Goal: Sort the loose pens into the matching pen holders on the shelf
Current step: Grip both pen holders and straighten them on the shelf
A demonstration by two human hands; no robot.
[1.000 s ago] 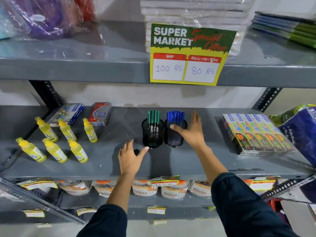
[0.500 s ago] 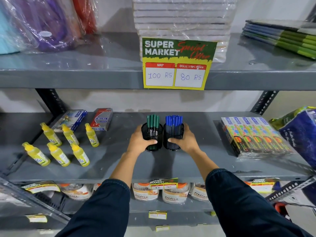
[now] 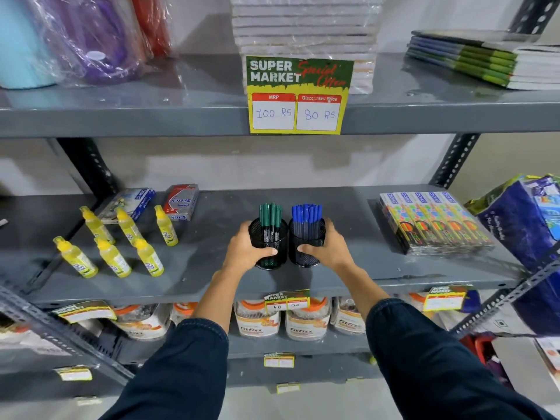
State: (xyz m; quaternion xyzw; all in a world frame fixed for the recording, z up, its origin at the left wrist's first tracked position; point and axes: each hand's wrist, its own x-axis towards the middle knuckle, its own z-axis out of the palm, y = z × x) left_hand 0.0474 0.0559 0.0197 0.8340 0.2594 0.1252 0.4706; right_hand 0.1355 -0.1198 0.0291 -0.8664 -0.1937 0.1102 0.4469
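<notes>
Two black mesh pen holders stand side by side on the middle grey shelf [image 3: 212, 277]. The left holder [image 3: 272, 237] is filled with green pens [image 3: 270, 214]; my left hand [image 3: 245, 251] wraps around its left side, thumb across the front. The right holder [image 3: 306, 256] is filled with blue pens [image 3: 306, 214]; my right hand [image 3: 328, 248] wraps around its right side. Both holders rest upright on the shelf and touch each other. I see no loose pens on the shelf.
Several yellow glue bottles [image 3: 113, 247] stand to the left, with two small boxes [image 3: 181, 202] behind them. A stack of colour-pencil boxes [image 3: 433, 225] lies to the right. A price sign [image 3: 298, 95] hangs from the upper shelf. Tubs [image 3: 306, 322] fill the shelf below.
Both hands came in from open positions beside the holders and closed around them, left on the green-pen holder, right on the blue-pen holder. The holders now touch.
</notes>
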